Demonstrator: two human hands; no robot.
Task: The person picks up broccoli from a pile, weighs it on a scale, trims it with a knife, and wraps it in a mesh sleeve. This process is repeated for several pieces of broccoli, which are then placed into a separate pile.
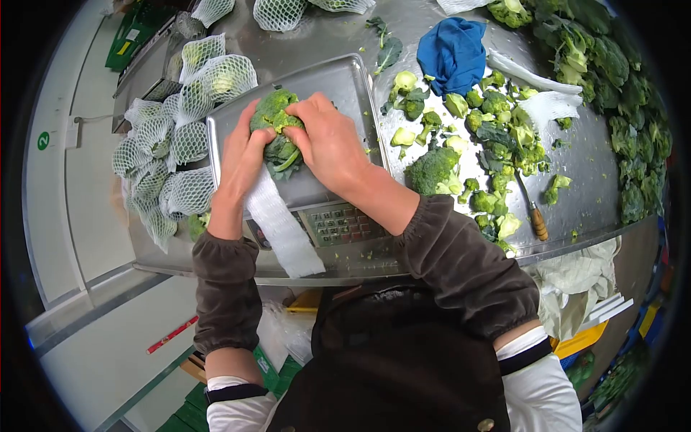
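Both my hands grip a head of broccoli [274, 110] above the steel tray of a weighing scale [327, 86]. My left hand [242, 155] is wrapped round its left side. My right hand [327, 140] holds it from the right, with thumb and fingers pressed in near the florets. A green leaf and stalk [284, 153] stick out below the hands. From under my left hand a white mesh net sleeve [277, 223] hangs over the scale's front and partly hides the keypad [342, 225]. Its upper end is hidden.
Netted broccoli heads [191, 140] are piled at left. Cut florets and stalks [497, 137], a blue cloth [452, 56] and a wooden-handled knife [536, 216] lie right of the scale. Untrimmed leafy broccoli [597, 57] is heaped at far right. The steel table's edge [576, 239] runs before me.
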